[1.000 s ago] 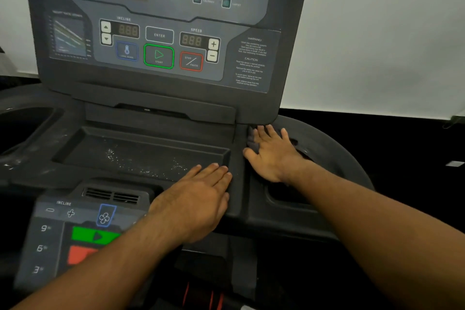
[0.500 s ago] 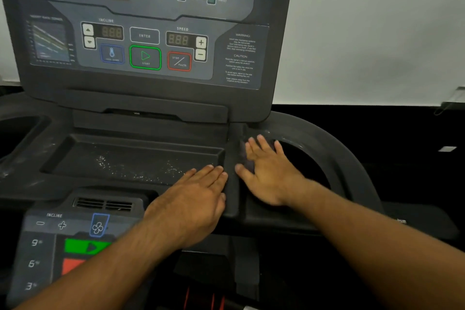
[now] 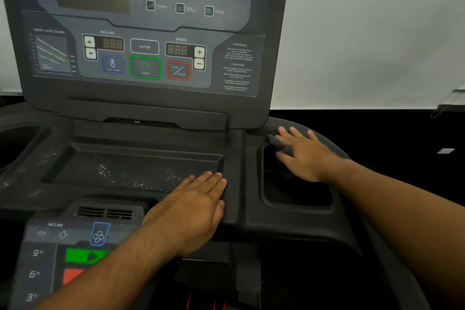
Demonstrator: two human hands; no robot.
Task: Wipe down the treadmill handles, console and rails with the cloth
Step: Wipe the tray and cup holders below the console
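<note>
The dark treadmill console (image 3: 151, 98) fills the view, its button panel upright behind a shallow tray (image 3: 130, 171) speckled with white dust. My left hand (image 3: 193, 206) lies flat, fingers straight, on the tray's right front rim. My right hand (image 3: 304, 153) presses a dark grey cloth (image 3: 279, 143) with straight fingers onto the back rim of the right cup holder (image 3: 297, 191). Only a small fold of the cloth shows past my fingers; the rest is hidden under the palm.
A lower control pad (image 3: 63, 254) with incline keys, a fan key and green and red buttons sits at lower left. A second cup recess (image 3: 17, 141) lies at far left. Behind the console is a pale wall (image 3: 364, 33) above a black floor strip.
My right hand has slid with the cloth to the right and farther back, from beside the tray divider to the cup holder's rear rim. My left hand has stayed in place.
</note>
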